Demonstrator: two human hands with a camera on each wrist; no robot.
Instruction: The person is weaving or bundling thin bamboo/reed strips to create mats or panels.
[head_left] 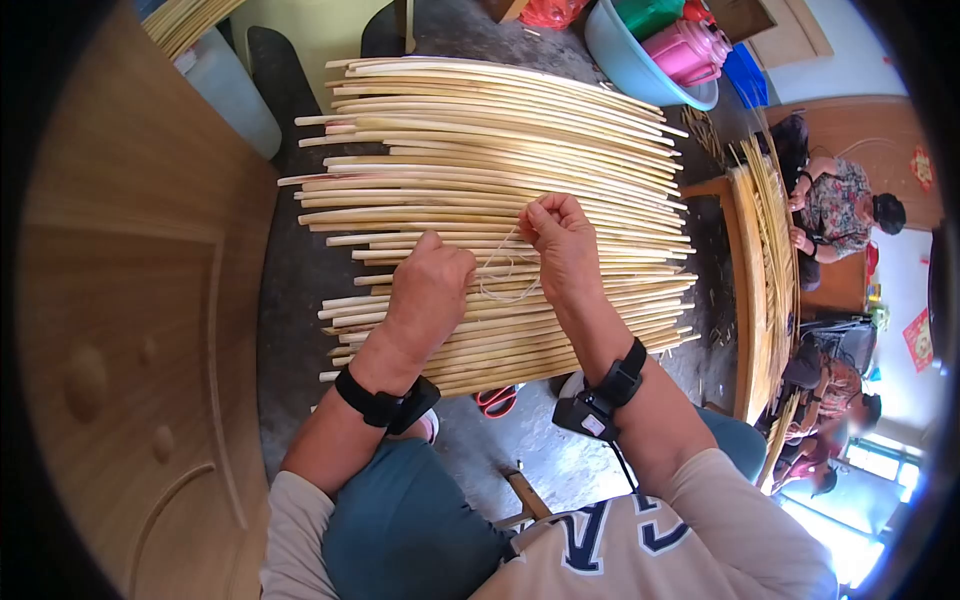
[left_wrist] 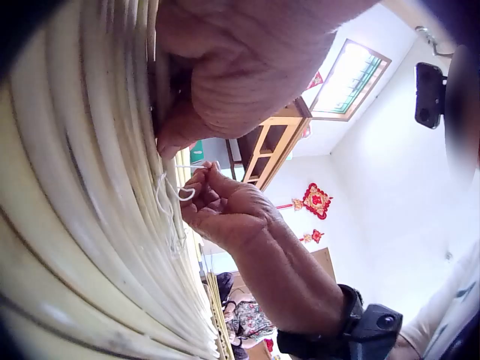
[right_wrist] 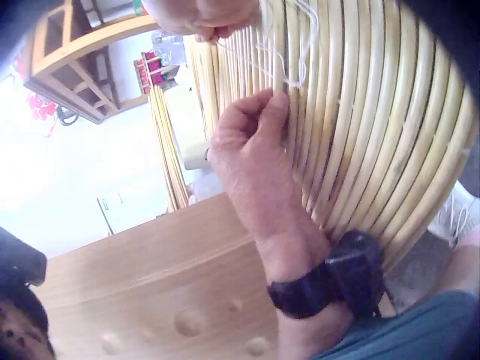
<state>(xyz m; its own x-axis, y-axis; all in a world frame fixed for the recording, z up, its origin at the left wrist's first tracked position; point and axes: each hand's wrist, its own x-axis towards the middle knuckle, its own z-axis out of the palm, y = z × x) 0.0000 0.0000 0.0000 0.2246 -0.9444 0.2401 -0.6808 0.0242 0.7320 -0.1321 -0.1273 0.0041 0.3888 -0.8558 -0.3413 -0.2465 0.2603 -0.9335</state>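
Pale, slender peeled stalks (head_left: 480, 130) lie side by side in a wide mat, joined by thin white string. My left hand (head_left: 425, 290) is over the mat's near left part, its fingers curled and thumb pressed at a stalk (right_wrist: 294, 127). To its right, my right hand (head_left: 568, 250) pinches the white string (head_left: 515, 297) between thumb and fingertips just above the stalks. From those fingertips the string runs towards the left hand and hangs in a loose loop over the mat. In the left wrist view, the right hand (left_wrist: 236, 210) shows the pinched string (left_wrist: 187, 193).
Red-handled scissors (head_left: 496, 401) lie below the mat's near edge. A wooden door-like panel (head_left: 130, 300) stands at the left. At the upper right is a light-blue basin (head_left: 620, 60) with a pink thermos (head_left: 688, 52). Other people (head_left: 840, 205) sit at the right beside long stalks (head_left: 770, 240).
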